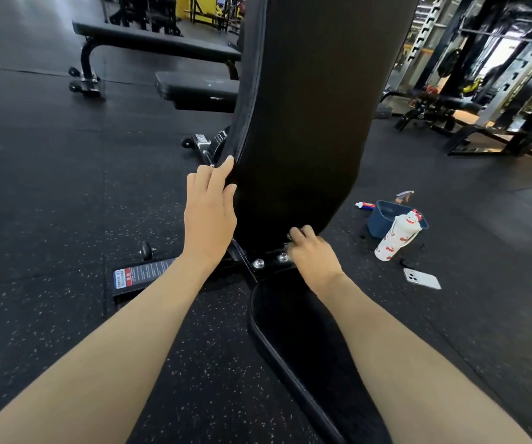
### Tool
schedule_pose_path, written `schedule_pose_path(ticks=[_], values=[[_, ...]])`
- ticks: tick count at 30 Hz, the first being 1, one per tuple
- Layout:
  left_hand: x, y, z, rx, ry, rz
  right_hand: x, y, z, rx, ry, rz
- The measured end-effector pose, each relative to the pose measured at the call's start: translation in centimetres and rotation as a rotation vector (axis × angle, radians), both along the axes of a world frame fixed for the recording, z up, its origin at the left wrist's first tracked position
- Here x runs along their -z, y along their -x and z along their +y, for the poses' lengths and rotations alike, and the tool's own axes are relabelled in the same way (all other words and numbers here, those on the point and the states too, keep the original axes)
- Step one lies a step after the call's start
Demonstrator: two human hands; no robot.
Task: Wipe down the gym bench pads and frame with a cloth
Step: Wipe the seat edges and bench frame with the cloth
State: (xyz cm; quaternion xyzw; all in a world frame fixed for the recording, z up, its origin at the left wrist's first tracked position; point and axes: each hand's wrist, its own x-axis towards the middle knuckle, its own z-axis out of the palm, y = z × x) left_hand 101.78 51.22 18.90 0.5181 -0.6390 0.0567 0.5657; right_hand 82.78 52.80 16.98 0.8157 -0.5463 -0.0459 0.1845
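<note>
Bench back pad (306, 123) stands raised nearly upright straight ahead of me, and the seat pad (303, 341) runs back toward me between my forearms. The frame (268, 261) shows where the two pads meet, with shiny bolt heads on it.

My left hand (208, 219) holds the back pad by its left edge, forefinger laid up along the seam and thumb on the face. My right hand (312, 254) is down at the pad's bottom edge by the bolts, its fingers curled tight. I cannot tell whether a cloth is bunched inside them; nothing pale shows, and anything dark would vanish against the vinyl.

I judge I am working the low end of the back pad and the hinge area, with the left hand steadying. Next, I should run along that bottom edge, then over the bolts and bracket, pressing into the gap where grime collects.

Off to my right on the rubber floor (66, 187) sit a blue basket (383, 219), a spray bottle (404, 196), a patterned bottle (397, 237) and a phone (421, 278).
</note>
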Motion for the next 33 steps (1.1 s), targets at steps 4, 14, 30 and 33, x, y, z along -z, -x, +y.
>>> schedule_pose_path(ticks=[4,14,30,33], values=[[-0.4,0.2,0.6,0.006,-0.059,0.016,-0.9,0.5,0.8,0.26,-0.01,-0.153],[-2.2,-0.2,-1.0,0.321,-0.504,0.799,-0.8,-0.7,0.6,0.259,-0.013,-0.36],[-11.0,-2.0,-0.5,0.226,-1.242,0.919,-14.6,-0.6,5.2,0.43,-0.408,-0.459],[-14.2,-2.2,1.4,0.168,-1.288,0.892,-17.7,-0.2,6.2,0.451,-0.506,-0.487]])
